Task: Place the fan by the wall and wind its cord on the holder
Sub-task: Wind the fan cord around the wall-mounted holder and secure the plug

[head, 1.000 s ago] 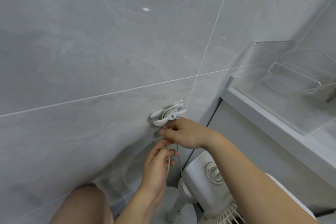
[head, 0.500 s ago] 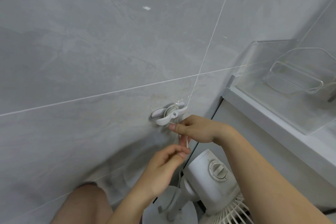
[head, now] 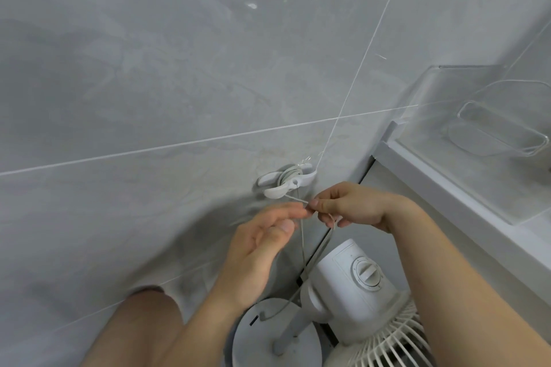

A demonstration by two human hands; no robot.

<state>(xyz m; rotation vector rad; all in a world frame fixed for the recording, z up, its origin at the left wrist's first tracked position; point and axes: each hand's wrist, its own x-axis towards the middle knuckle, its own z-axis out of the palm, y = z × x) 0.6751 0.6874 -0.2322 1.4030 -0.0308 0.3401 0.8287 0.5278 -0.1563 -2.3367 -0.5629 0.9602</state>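
A white holder [head: 285, 180] is fixed to the grey tiled wall [head: 149, 83], with several turns of pale cord [head: 320, 250] wound round its middle. At its four o'clock the right hand [head: 354, 207] pinches the cord — a strand runs taut from holder to fingertips. The left hand [head: 264, 243] (fingers loosely open) sits at the holder's six o'clock, fingertips near the pinch. The white fan [head: 351, 292] stands below.

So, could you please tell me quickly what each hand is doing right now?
Left hand: open, fingers loosely curled, fingertips next to the cord but not gripping it.
Right hand: closed, pinching the cord.
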